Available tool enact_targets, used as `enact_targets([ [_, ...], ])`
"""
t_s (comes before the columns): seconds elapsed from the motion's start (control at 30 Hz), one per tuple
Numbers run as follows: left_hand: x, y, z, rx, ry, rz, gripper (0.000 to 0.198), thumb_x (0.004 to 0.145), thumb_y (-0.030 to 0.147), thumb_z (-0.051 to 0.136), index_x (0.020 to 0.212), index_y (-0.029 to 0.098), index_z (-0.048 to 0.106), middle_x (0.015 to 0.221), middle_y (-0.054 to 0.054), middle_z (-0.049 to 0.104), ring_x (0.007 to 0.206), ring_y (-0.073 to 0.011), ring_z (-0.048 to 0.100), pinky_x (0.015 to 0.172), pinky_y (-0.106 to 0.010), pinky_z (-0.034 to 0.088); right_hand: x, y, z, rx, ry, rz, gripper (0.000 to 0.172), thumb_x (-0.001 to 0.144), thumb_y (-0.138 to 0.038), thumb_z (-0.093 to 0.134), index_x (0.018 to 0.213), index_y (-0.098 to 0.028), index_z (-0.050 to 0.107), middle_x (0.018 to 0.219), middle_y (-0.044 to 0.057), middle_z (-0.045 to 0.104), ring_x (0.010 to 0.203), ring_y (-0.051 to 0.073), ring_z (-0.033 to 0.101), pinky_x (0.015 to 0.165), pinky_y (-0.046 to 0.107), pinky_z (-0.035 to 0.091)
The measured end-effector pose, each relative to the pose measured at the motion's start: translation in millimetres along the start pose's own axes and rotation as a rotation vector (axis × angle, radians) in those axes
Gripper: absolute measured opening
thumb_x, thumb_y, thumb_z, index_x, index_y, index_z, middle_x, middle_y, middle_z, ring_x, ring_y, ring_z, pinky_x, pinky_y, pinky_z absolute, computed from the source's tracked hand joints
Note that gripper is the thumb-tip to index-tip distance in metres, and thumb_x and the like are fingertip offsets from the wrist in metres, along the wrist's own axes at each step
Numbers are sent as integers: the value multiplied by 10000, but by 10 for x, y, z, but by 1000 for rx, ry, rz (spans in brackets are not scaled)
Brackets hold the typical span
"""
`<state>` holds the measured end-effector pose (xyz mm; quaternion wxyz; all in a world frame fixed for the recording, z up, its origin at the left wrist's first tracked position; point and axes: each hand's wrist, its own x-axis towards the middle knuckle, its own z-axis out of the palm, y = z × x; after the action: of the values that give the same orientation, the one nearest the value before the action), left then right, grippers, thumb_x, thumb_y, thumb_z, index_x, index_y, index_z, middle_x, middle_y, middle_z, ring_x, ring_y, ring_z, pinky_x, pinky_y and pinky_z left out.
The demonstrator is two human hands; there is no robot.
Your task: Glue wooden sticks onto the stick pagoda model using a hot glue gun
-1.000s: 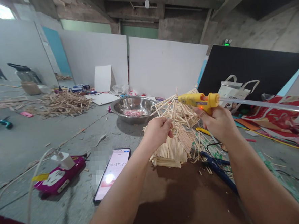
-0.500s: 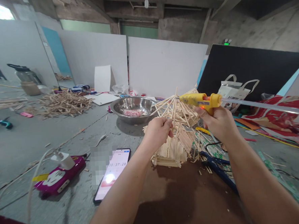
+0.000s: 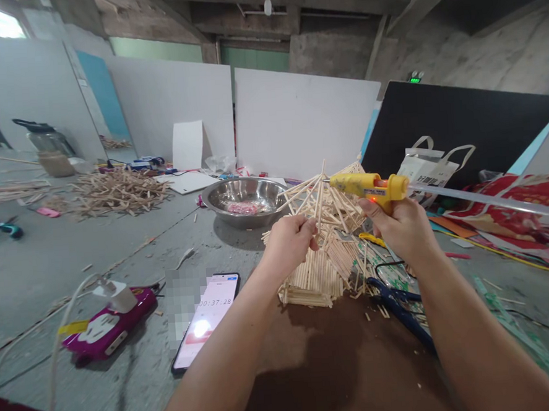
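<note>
My right hand (image 3: 403,225) is wrapped round a yellow hot glue gun (image 3: 357,187), whose small light glows red. A long clear glue stick (image 3: 478,197) juts from its back end. The nozzle points left and meets the peak of a cone of thin wooden sticks (image 3: 319,193); whether it touches cannot be made out. My left hand (image 3: 295,238) is closed in a pinch on a thin wooden stick at the lower part of that cone. Below and behind stands a model built of wooden sticks (image 3: 311,281), partly hidden by my hands.
A steel basin (image 3: 219,212) stands behind my left hand. On the left lie a phone (image 3: 211,318) with a running timer, a purple power strip (image 3: 105,327) and a heap of wooden pieces (image 3: 120,190). Blue-handled pliers (image 3: 404,315) lie under my right forearm. A white bag (image 3: 433,168) stands at back right.
</note>
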<state>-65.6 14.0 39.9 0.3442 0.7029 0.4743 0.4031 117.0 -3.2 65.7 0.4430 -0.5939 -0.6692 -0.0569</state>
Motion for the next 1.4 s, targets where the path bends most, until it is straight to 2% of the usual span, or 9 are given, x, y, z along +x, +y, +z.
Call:
enact_targets([
  [0.23,-11,11,-54,-9,-76,-48,265,778,344,401,631,156,516,602,-13,620,324,-33,407,373,-191,349,-14,16,3,24,-11,5,331,731,-491,470,678,-189,596,440,2,495,418,138,487,460,285,364],
  [0.5,-25,7,-143,72,-189,-32,288,778,340,385,644,153,557,670,-13,650,344,-30,443,433,-203,373,-29,-1,-9,-3,-26,12,380,733,-518,447,581,-185,547,432,1,490,411,123,472,442,266,345],
  [0.67,-20,-5,-134,55,-193,-41,272,786,332,364,711,160,560,648,-3,643,330,-38,430,394,-202,358,-35,-7,-10,-9,-29,23,388,733,-524,443,589,-178,542,446,6,502,432,125,479,444,260,341],
  [1.03,-11,18,-111,58,-175,-37,248,778,301,376,673,153,545,651,-8,644,333,-33,426,410,-197,364,-36,-3,16,-4,-31,33,362,734,-511,451,615,-184,550,464,8,499,442,125,474,444,259,340],
  [1.4,-11,-4,-117,33,-160,-41,252,767,325,405,672,152,562,685,-24,659,344,-34,421,389,-193,335,-44,6,35,3,4,-26,334,738,-481,460,623,-183,558,453,9,512,439,131,483,446,258,355],
])
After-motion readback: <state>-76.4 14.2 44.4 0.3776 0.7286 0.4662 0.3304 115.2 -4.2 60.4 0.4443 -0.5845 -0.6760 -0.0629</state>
